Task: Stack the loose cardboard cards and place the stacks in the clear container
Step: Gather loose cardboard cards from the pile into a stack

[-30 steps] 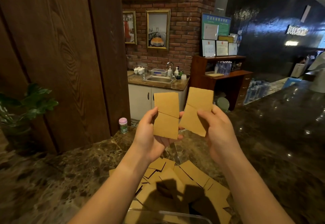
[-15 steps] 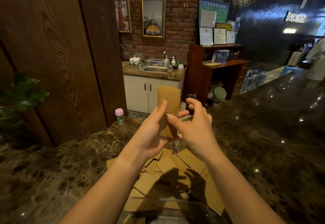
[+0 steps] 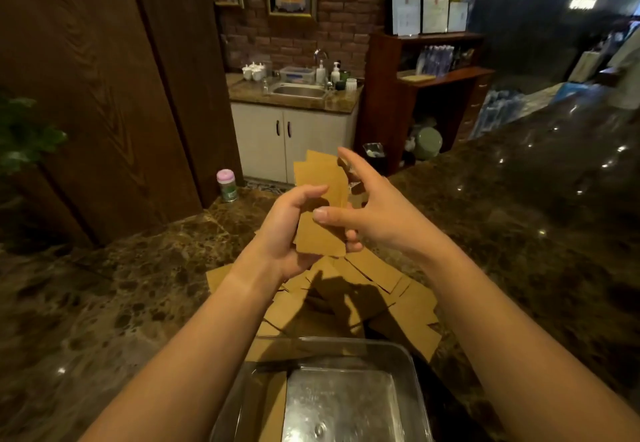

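Cardboard cards [image 3: 320,206], a small uneven bunch with corners fanned at the top, are held upright above the marble counter [image 3: 138,285]. The left hand [image 3: 289,233] grasps them low down, thumb across the front face; the right hand [image 3: 374,213] is alongside with fingers spread, its thumb tip on the face and its forefinger raised by the upper edge, not clamped on anything. They look light, thin and fairly stiff, likely to slide over one another, so pinching the long edges and tapping them square should serve best. More loose cards [image 3: 391,306] lie heaped on the counter below. Nearest the person is the clear container [image 3: 412,369]; whether it holds cards is unclear.
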Demonstrator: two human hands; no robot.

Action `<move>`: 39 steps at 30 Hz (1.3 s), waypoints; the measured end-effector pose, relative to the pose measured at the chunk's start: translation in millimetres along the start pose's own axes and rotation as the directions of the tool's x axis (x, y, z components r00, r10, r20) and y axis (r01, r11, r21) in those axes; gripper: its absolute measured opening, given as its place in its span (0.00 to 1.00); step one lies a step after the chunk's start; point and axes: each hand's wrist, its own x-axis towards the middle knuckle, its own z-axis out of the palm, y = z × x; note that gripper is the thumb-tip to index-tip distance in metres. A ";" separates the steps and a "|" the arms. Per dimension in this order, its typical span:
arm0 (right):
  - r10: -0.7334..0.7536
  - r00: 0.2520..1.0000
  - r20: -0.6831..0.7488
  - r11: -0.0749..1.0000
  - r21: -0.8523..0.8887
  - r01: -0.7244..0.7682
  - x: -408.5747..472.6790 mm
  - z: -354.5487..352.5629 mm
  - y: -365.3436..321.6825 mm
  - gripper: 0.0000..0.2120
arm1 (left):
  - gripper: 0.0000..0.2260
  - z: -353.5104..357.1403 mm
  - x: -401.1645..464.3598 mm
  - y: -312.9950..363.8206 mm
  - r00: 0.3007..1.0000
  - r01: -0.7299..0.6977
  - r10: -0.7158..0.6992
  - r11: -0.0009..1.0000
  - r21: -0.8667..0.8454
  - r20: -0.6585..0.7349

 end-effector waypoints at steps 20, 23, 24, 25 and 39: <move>0.668 0.715 -0.207 0.539 -0.528 -0.657 22.0 -3.8 211.0 0.38 | 0.15 -55.2 39.5 -23.3 0.968 -0.006 -0.020 0.995 -0.103 -0.250; 0.631 0.752 -0.192 0.644 -0.411 -0.645 21.6 -6.8 207.4 0.23 | 0.23 -65.8 46.9 -28.1 0.962 -0.118 0.082 0.985 -0.126 -0.259; 0.612 0.766 -0.196 0.677 -0.371 -0.636 20.6 -7.7 206.9 0.22 | 0.22 -67.1 47.4 -28.5 0.963 -0.124 0.091 0.986 -0.115 -0.253; 0.595 0.781 -0.191 0.713 -0.322 -0.623 18.9 -9.1 204.1 0.21 | 0.21 -67.7 47.1 -28.5 0.961 -0.121 0.087 0.986 -0.117 -0.263; 0.558 0.800 0.221 0.549 -0.821 -0.156 1.1 29.3 165.5 0.43 | 0.17 -67.7 42.1 -28.0 0.942 -0.128 0.064 0.976 -0.175 -0.328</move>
